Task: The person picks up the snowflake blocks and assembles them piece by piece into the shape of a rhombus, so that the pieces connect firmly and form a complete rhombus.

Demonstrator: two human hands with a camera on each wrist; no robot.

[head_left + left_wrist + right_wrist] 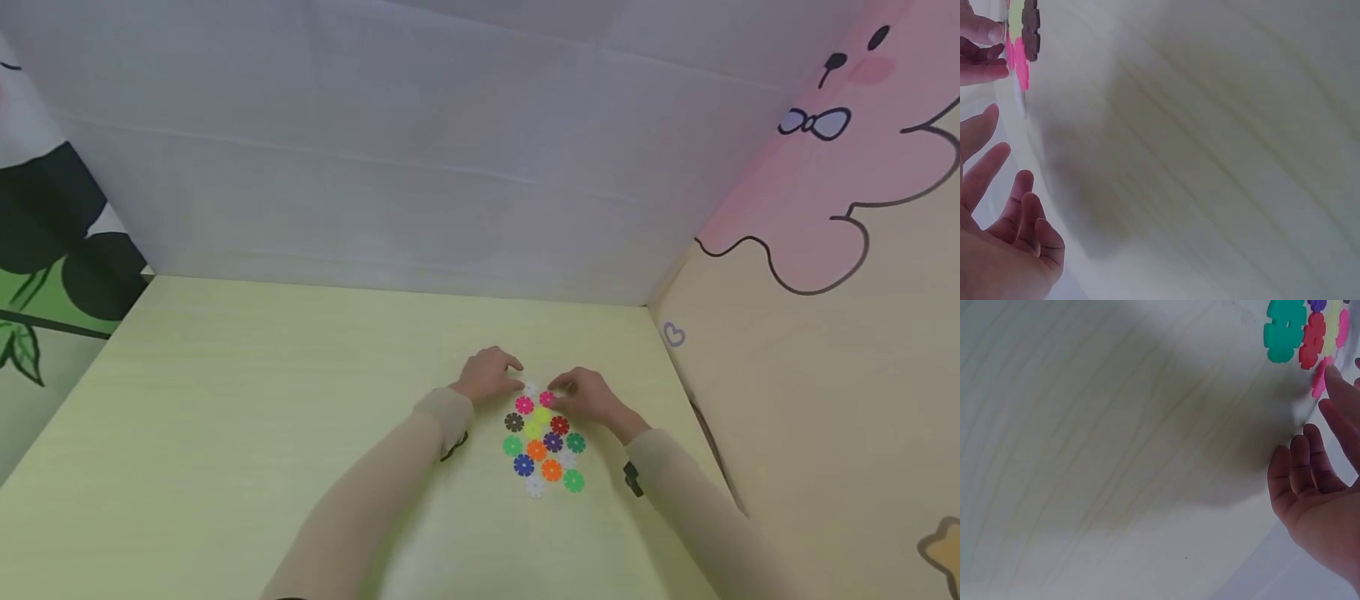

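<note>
Flat on the table (pixel 285 417), clustered longest from near to far: round, notched, many-coloured discs (pixel 536 450). By a white disc (pixel 530 389), left hand (pixel 486 375) with fingers spread; at a pink disc (pixel 547 399), right hand (pixel 589 396), cannot tell whether pinching.

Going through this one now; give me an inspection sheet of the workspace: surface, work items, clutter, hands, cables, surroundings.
Surface: pale yellow wood-grain table.
Work items: thin, round, notched, plastic-looking discs in many colours, in one close group.
Clutter: nothing seen.
Left hand: fingers parted, near a white notched disc.
Right hand: at the right-hand one of two bright pink notched discs; whether it grips is unclear.
Cables: nothing seen.
Surroundings: plain whitish backdrop; beige wall at right with a pink cartoon figure.
</note>
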